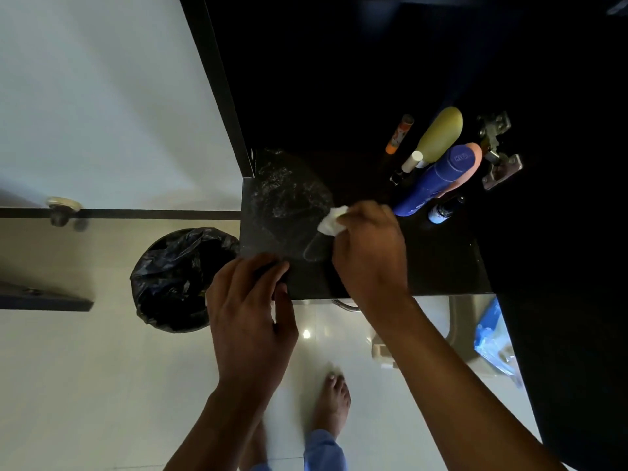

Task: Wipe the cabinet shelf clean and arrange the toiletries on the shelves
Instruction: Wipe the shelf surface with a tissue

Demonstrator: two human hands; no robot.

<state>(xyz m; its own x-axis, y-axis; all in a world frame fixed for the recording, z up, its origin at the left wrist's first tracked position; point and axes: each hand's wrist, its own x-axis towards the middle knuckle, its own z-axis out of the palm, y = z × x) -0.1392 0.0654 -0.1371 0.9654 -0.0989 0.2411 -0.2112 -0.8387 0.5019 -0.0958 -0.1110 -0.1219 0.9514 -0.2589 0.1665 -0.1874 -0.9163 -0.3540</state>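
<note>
A black cabinet shelf fills the middle, its left part smeared with whitish streaks. My right hand grips a crumpled white tissue and presses it on the shelf beside the streaks. My left hand holds the shelf's front left edge, fingers curled over it. Toiletries stand at the back right: a blue bottle, a yellow-green bottle, an orange tube, a peach bottle and a small dark bottle with a white label.
A bin lined with a black bag stands on the pale floor below left of the shelf. A metal door hinge sits right of the bottles. A dark cabinet door hangs at the right. My bare foot is below.
</note>
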